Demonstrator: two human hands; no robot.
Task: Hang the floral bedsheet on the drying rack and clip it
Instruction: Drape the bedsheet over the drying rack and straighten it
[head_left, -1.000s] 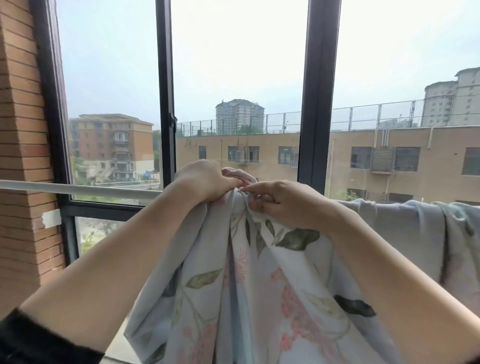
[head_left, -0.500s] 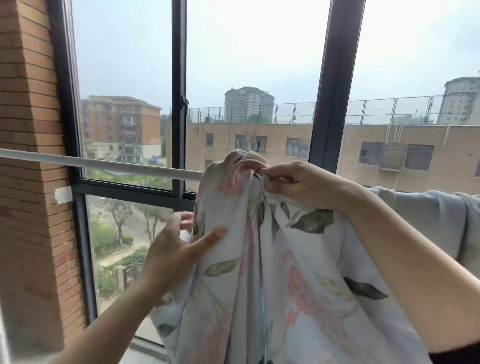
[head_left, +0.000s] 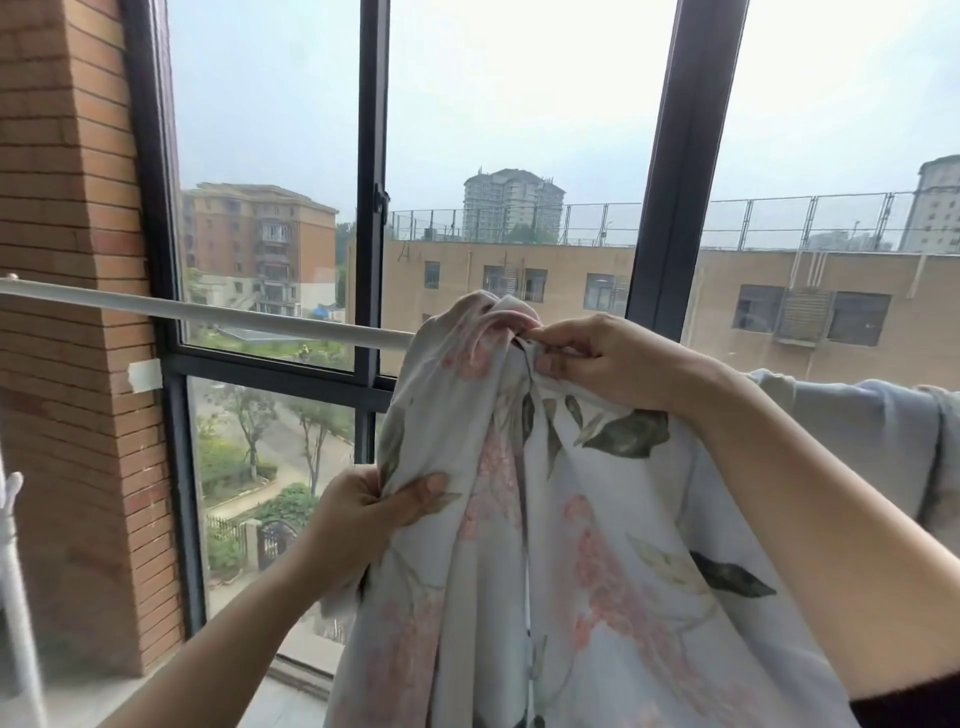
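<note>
The floral bedsheet (head_left: 582, 571), pale grey-blue with pink flowers and dark green leaves, hangs bunched over the white rail of the drying rack (head_left: 218, 312). My right hand (head_left: 597, 358) pinches the gathered top of the sheet at the rail. Lower down, my left hand (head_left: 374, 512) grips the sheet's left edge between thumb and fingers. More of the sheet lies draped over the rail at the far right. No clip is visible.
Tall dark-framed windows (head_left: 371, 208) stand just behind the rail, with a brick pillar (head_left: 67, 312) to the left. A white upright post (head_left: 15, 597) shows at the left edge. The rail's left stretch is bare.
My left hand left the bunched top at the rail, dropped down and took hold of the sheet's left edge. My right hand kept its pinch on the top.
</note>
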